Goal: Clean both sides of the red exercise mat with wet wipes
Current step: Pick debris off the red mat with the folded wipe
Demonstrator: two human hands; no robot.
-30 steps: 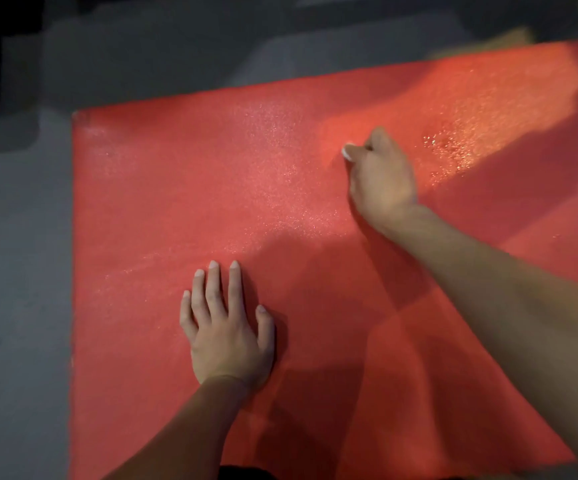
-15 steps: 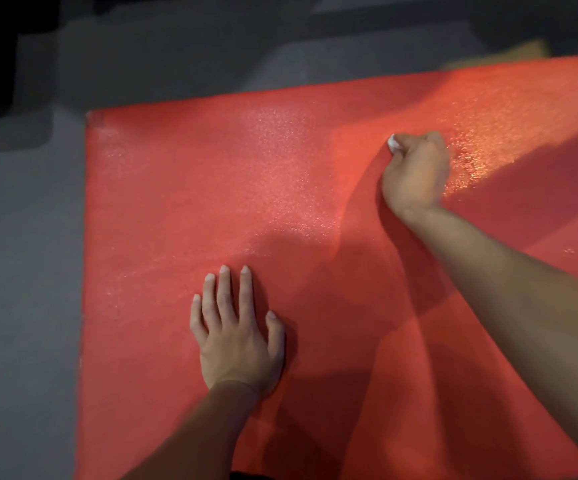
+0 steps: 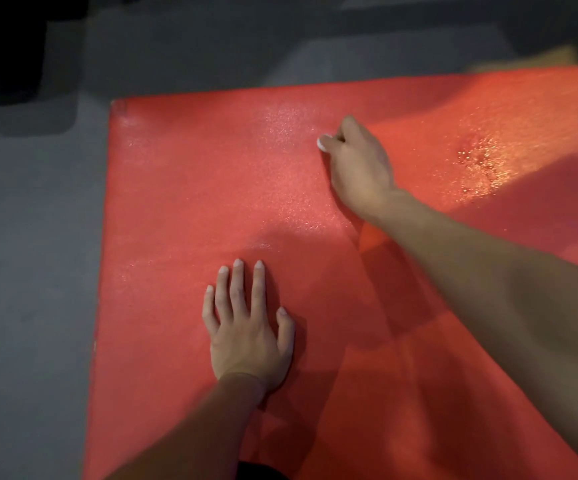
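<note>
Grainy, wet-glistening foam mat (image 3: pixel 211 202)

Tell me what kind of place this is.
Probably an indoor floor space, perhaps a home or gym: the red exercise mat lies flat on a grey floor, with dark, unclear furniture shapes beyond.

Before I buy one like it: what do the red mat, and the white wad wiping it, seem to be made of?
The red exercise mat looks like foam or rubber with a fine pebbled finish: its grain sparkles where light hits, likely damp. The small white wad gripped in the right hand is probably a wet wipe; too little shows to be sure. The left hand rests flat on the mat.
</note>
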